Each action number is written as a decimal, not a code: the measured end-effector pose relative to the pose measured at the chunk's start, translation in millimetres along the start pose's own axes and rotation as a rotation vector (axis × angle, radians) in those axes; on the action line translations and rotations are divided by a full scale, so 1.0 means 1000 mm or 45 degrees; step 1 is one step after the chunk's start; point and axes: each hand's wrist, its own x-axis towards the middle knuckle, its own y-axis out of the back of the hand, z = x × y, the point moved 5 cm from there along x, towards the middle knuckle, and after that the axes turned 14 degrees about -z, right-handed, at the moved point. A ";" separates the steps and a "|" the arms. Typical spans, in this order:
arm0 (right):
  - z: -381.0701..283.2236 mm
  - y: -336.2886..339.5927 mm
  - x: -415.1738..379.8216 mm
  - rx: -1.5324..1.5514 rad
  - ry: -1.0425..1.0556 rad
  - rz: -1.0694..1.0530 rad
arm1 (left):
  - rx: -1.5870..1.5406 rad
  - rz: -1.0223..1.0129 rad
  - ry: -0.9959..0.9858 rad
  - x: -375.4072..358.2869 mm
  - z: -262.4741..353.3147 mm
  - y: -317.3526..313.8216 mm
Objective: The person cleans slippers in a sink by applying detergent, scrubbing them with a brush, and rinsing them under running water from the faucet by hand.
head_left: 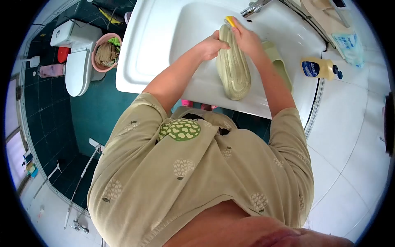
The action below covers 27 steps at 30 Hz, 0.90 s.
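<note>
Over the white sink, my left hand (pixel 212 46) grips a pale green slipper (pixel 234 72) near its upper end, thumb across it. The slipper hangs lengthwise with its grooved sole facing me, its lower end above the sink's front rim. My right hand (pixel 247 39) is closed on a yellow scrubbing brush (pixel 230 21), whose bristles are at the slipper's top end. Behind my right forearm a second pale green slipper (pixel 279 66) lies in the sink, partly hidden by the arm.
The white sink (pixel 144 53) has a chrome faucet (pixel 256 7) at its back. A yellow bottle (pixel 321 68) with a blue label and a blue-and-white pouch (pixel 349 47) are on the right. Left of the sink are a pink basin (pixel 96 61) of cloths and a toilet (pixel 78 74).
</note>
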 end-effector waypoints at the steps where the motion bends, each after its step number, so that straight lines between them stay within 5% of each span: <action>1: -0.022 0.001 -0.011 0.024 -0.034 -0.130 | -0.010 0.018 0.014 -0.001 -0.004 0.006; 4: -0.047 -0.012 -0.026 0.075 0.174 -0.271 | -0.046 -0.040 0.053 0.006 -0.007 0.012; 5: -0.016 -0.015 -0.006 0.219 0.412 0.126 | -0.050 -0.120 0.088 0.004 -0.009 0.009; 9: -0.011 0.000 0.001 0.072 0.056 -0.069 | -0.032 0.074 0.008 -0.003 -0.001 0.003; 15: -0.007 -0.026 -0.053 -0.082 0.317 -0.012 | -0.072 0.036 0.029 0.000 0.001 0.011; 22: -0.007 0.001 0.001 0.184 0.153 0.091 | 0.033 -0.036 -0.014 0.004 0.007 0.006; 24: -0.038 -0.012 -0.026 0.083 0.224 -0.183 | 0.095 0.063 0.129 0.001 0.000 0.014; 27: -0.014 -0.018 -0.019 0.161 0.223 -0.125 | 0.095 -0.009 0.092 -0.005 0.006 -0.005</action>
